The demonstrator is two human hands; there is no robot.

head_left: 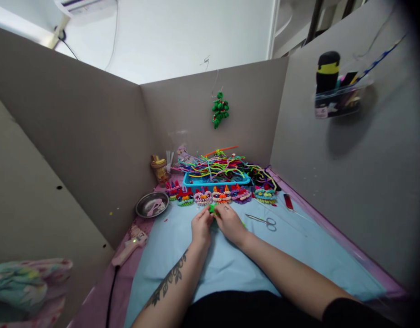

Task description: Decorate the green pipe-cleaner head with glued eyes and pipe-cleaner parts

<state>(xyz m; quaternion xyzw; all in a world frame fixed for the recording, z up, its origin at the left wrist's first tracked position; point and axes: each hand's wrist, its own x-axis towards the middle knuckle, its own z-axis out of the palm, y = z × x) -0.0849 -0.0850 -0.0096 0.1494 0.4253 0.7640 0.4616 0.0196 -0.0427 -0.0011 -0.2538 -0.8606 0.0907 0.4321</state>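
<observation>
Grey partitions (185, 107), light-blue cloth (285, 248) over pink covering (128, 278), left fingers (204, 214) and right fingers (224, 211) pinching green piece (212, 209)

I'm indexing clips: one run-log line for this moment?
left hand: holds green fuzzy piece; right hand: holds same piece; scissors: right of hands; glue gun: left of hands

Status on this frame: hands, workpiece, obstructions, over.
Left hand and right hand pinching green piece. Piece partly hidden between them. Scissors lie right of the right hand, apart from it.
</observation>
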